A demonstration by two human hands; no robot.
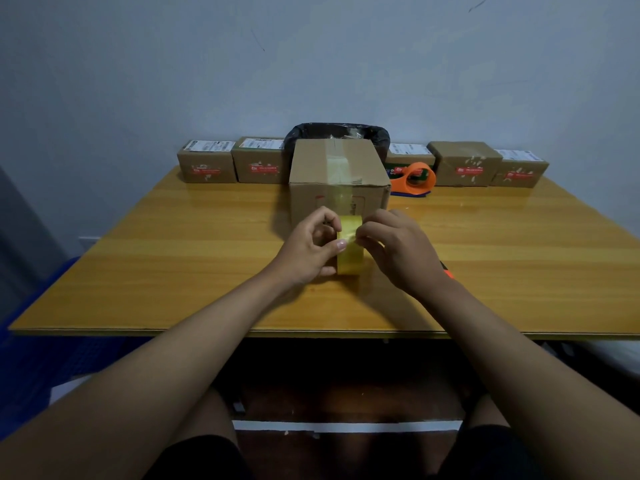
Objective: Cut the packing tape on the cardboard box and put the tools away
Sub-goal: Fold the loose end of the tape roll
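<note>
You are pinching the light, sticky tape roll [349, 245] between left hand [311, 249] and right hand [394, 247], gripping its rigid sides.

Both forearms are bare from the lower edge of the view up to the wrists, with no sleeves, watch, bracelets or rings to be seen. The left hand [311, 249] shows a short, pale thumbnail, while the right hand [398, 247] shows only its back. Near the bottom, dark shorts [194, 459] cover both thighs.
</note>
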